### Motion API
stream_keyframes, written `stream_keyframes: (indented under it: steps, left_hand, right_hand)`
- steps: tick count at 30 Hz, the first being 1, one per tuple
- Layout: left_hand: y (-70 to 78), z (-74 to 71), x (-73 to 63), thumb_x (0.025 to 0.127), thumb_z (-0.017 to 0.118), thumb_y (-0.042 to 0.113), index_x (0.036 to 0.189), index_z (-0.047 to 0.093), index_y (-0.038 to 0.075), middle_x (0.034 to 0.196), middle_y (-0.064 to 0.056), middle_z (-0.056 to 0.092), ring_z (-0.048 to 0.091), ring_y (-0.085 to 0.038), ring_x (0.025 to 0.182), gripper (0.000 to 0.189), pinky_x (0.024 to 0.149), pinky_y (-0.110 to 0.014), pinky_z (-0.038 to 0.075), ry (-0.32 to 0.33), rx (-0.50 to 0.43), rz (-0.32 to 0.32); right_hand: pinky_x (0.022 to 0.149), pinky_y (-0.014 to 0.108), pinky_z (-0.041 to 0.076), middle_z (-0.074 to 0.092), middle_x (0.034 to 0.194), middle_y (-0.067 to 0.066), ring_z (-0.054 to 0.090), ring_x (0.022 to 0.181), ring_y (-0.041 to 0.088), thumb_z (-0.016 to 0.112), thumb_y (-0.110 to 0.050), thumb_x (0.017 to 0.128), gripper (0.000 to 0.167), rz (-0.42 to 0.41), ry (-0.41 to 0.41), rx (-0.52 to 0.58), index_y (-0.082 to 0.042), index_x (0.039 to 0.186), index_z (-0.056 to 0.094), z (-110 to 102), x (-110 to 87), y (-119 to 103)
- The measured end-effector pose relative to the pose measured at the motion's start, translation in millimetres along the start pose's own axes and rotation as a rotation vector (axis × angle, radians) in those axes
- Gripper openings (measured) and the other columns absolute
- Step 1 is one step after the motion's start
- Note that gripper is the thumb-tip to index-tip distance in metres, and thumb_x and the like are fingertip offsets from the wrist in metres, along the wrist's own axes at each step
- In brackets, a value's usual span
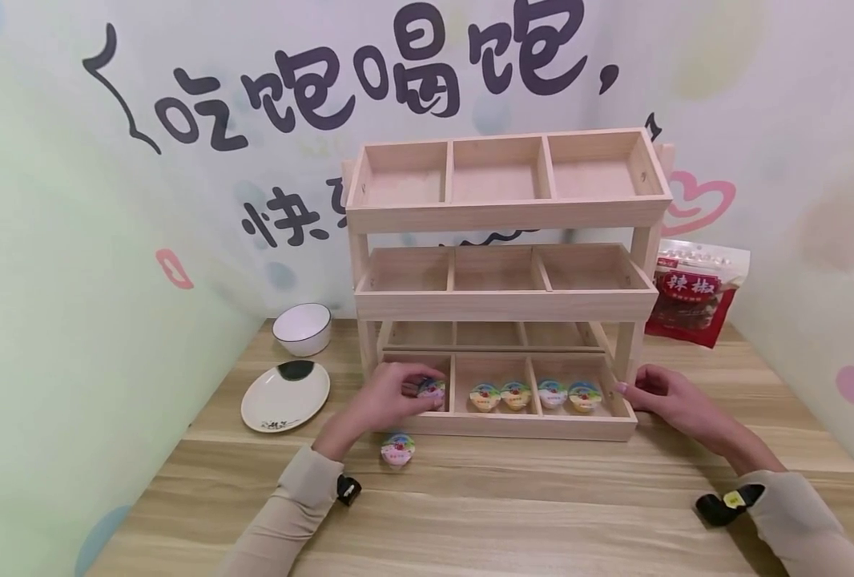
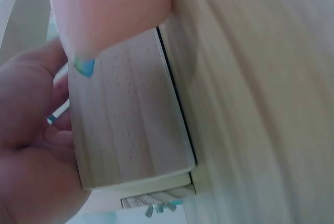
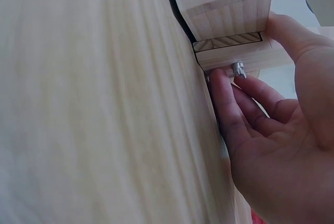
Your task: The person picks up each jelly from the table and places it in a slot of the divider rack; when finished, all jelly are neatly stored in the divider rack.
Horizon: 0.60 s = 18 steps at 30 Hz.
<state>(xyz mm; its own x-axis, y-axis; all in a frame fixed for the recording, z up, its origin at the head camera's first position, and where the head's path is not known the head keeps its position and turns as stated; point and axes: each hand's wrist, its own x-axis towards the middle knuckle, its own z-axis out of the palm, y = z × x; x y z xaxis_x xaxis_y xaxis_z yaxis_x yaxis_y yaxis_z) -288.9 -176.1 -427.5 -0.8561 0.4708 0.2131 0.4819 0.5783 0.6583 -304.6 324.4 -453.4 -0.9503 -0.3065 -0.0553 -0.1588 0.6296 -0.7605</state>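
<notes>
In the head view, my left hand point(image 1: 391, 394) pinches a small jelly cup point(image 1: 433, 389) with a printed lid, inside the bottom left compartment of a wooden three-tier rack point(image 1: 508, 306). Only a coloured bit of that cup shows past the fingers in the left wrist view. Another jelly cup point(image 1: 397, 450), pinkish, sits on the table in front of the rack. My right hand point(image 1: 675, 401) holds the right end of the bottom tray. Its thumb lies at the tray's corner, its curled fingertips beside a metal wing nut point(image 3: 238, 70) in the right wrist view.
Two yellow-lidded jelly cups point(image 1: 500, 396) are in the bottom middle compartment, two bluish ones point(image 1: 568, 395) in the right. A plate point(image 1: 283, 401) and a white bowl point(image 1: 302, 329) stand left of the rack. A red food pouch point(image 1: 694, 296) stands behind it at right.
</notes>
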Motion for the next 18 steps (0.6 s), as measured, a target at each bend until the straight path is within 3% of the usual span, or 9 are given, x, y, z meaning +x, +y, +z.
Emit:
stream_keyframes:
  steps: [10, 18]
  left_hand:
    - [2.3, 1.7, 2.0, 0.09, 0.091, 0.02, 0.113, 0.082, 0.011, 0.109, -0.008, 0.083, 0.081, -0.019, 0.101, 0.027, 0.09, -0.034, 0.065, 0.016, -0.028, -0.088]
    - [1.2, -0.2, 1.1, 0.088, 0.092, 0.02, 0.11, 0.082, 0.009, 0.107, -0.008, 0.083, 0.08, -0.019, 0.101, 0.027, 0.091, -0.038, 0.065, 0.029, -0.035, -0.071]
  right_hand:
    - [0.083, 0.028, 0.048, 0.067, 0.128, 0.013, 0.057, 0.106, 0.013, 0.057, -0.037, 0.113, 0.039, -0.009, 0.003, 0.025, -0.003, 0.133, 0.06, 1.1, 1.4, 0.7]
    - [0.086, 0.026, 0.051, 0.066, 0.132, 0.015, 0.058, 0.108, 0.014, 0.057, -0.036, 0.113, 0.04, -0.014, 0.001, 0.028, -0.003, 0.137, 0.059, 1.1, 1.1, 2.1]
